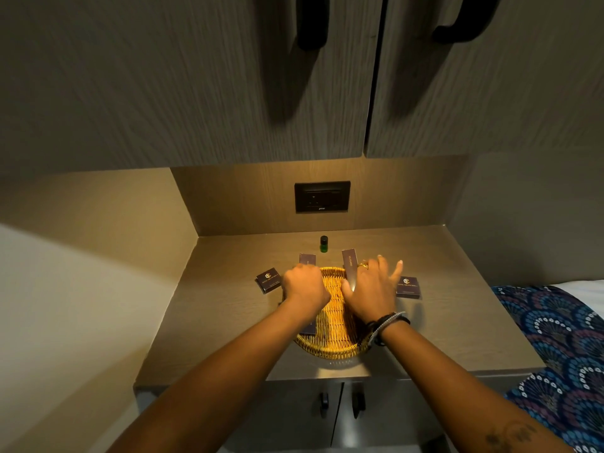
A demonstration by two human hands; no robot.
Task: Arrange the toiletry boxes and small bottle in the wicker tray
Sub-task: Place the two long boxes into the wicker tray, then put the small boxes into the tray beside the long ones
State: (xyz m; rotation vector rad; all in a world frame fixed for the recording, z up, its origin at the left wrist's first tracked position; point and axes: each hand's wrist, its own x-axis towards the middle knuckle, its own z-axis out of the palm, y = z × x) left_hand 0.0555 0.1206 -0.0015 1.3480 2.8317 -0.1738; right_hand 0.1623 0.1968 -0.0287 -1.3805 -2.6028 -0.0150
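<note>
An oval wicker tray (330,350) sits at the middle of the counter. My left hand (304,284) is closed over a long dark box (307,259) that lies along the tray's left side; the box's near end shows under my wrist. Over the tray's right side, my right hand (372,289) holds a second long dark box (349,264) between thumb and index finger, with the other fingers spread. A small square dark box (268,280) lies on the counter left of the tray and another square box (408,287) lies to the right. The small green bottle (324,244) stands behind the tray.
The counter (228,322) is a niche with walls at the back and left. A black socket panel (322,196) is on the back wall and cabinet doors (359,93) hang overhead. A patterned bedspread (555,338) borders the right edge.
</note>
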